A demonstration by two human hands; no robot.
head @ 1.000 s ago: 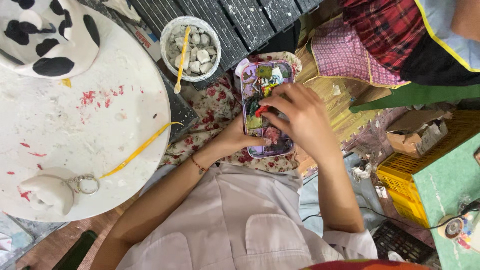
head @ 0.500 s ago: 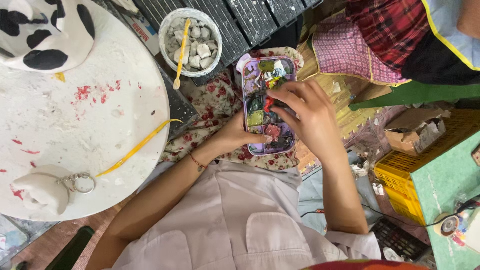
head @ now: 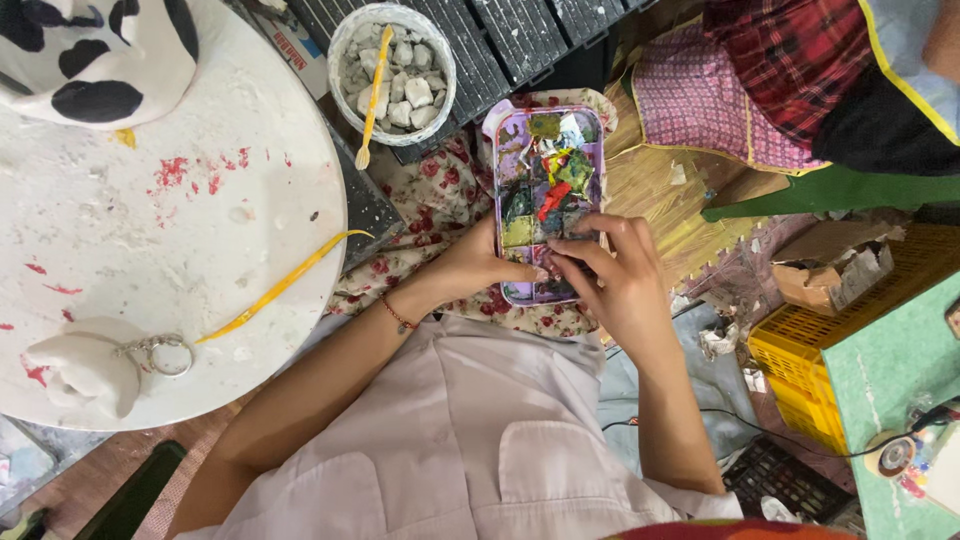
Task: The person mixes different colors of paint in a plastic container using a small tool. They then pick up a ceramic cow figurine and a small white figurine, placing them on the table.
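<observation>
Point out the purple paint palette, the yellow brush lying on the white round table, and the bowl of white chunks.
purple paint palette [head: 548, 165], head view, on its paint-smeared middle.
yellow brush [head: 285, 285], head view, mid-handle.
bowl of white chunks [head: 440, 50], head view, on its right rim.

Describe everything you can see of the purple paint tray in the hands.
The purple paint tray is a long, round-cornered plastic palette, its wells smeared with green, red, yellow and dark paint. It lies flat on a floral cloth. The left hand grips its near left edge; the right hand covers its near end.
</observation>
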